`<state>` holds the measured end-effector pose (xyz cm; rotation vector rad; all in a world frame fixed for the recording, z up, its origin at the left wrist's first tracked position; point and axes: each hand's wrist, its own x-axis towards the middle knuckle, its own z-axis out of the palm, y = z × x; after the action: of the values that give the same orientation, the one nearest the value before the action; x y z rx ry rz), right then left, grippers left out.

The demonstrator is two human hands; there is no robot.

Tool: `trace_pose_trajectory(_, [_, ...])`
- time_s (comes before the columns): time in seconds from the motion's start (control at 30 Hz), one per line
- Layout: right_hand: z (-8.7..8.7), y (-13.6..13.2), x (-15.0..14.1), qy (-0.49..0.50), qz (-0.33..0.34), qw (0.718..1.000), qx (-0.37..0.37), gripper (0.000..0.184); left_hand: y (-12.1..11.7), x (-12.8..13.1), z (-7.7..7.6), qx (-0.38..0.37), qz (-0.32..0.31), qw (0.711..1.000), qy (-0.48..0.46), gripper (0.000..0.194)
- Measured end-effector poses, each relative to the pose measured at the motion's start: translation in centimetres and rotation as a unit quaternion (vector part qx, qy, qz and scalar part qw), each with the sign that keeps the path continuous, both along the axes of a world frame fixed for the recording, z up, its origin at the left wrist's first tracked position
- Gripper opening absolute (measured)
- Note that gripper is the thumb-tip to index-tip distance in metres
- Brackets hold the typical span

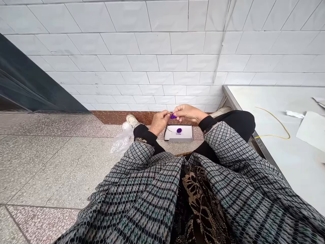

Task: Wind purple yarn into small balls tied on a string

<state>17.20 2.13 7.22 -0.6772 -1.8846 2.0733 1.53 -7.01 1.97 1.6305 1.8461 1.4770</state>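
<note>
Between my two hands is a small purple piece (173,116), perhaps crocheted yarn; its exact kind is too small to make out. My right hand (187,113) pinches it from the right. My left hand (159,121) has thumb and fingers closed at its left edge. Just below the hands lies a shallow black-rimmed box (188,130) with a white inside. A round dark purple piece (179,130) rests in it, apart from both hands. A thin dark strand (169,130) shows at the box's left side, under my left hand.
A crumpled clear plastic bag (119,141) lies on the speckled floor by my left shoe (132,120). At right, a white table (274,156) bears a yellow cord (278,122) and papers (312,127). White tiled wall (157,64) stands ahead, a dark panel (38,78) at left.
</note>
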Motion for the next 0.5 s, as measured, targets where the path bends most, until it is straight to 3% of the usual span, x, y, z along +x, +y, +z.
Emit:
trace_pose_trajectory(0.07, [0.2,-0.2,-0.2,0.019,-0.040,0.998,-0.042,0.017,0.1,0.7,-0.6,-0.003,-0.006,1.000,-0.029,0.015])
trace_pose_trajectory(0.13, [0.2,-0.3,-0.5,0.026,-0.085,0.996,-0.028,0.020,0.0,1.6,-0.9,-0.004,-0.021,0.999,-0.028,0.013])
trace_pose_trajectory(0.23, [-0.3,-0.2,-0.9,-0.018,-0.140,0.984,0.112,0.023,-0.5,2.6,-0.6,-0.009,-0.045,0.998,0.039,0.014])
trace_pose_trajectory(0.3, [-0.6,-0.1,-1.0,-0.065,-0.155,0.954,0.249,0.024,-0.9,2.8,-0.1,-0.007,-0.051,0.993,0.109,0.015])
trace_pose_trajectory(0.4, [-1.0,0.1,-0.8,-0.112,-0.133,0.907,0.383,0.025,-1.2,2.3,0.7,0.000,-0.039,0.983,0.182,0.016])
trace_pose_trajectory(0.43, [-1.1,0.1,-0.7,-0.124,-0.107,0.908,0.386,0.025,-1.2,2.0,0.9,0.003,-0.032,0.981,0.191,0.016])
trace_pose_trajectory(0.5, [-1.2,0.1,-0.5,-0.132,-0.035,0.936,0.325,0.023,-1.0,1.3,1.1,0.010,-0.018,0.984,0.175,0.014])
